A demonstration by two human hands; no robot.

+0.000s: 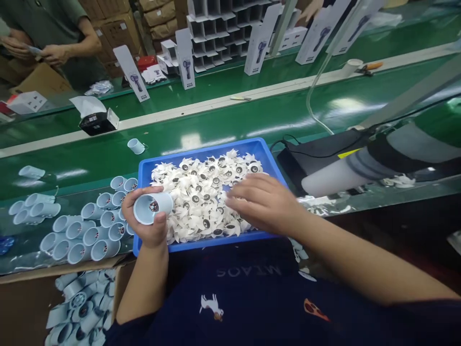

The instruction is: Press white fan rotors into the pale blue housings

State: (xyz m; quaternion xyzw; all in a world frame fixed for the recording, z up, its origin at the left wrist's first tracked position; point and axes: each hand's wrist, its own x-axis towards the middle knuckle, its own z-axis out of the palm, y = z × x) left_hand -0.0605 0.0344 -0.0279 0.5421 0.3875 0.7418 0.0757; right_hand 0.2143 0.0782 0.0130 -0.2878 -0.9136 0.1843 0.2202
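My left hand (149, 226) is wrapped round a light-blue plastic cylinder housing (163, 203), its open end facing me. Inside the housing a small motor-like part with reddish bits shows. My right hand (262, 199) reaches over the right side of a blue tray (211, 147), fingers stretched out together over a heap of white fan impellers (194, 199) with dark round centres. Its fingertips are at the impellers; whether they pinch one is hidden and slightly blurred.
Several matching housings (91, 235) stand left of the tray, and more fill a cardboard box (120, 288) below. A tissue box (99, 122) and printed cartons (185, 60) stand beyond. A grey-white tube (334, 178) lies at right. Another person (54, 38) works across the bench.
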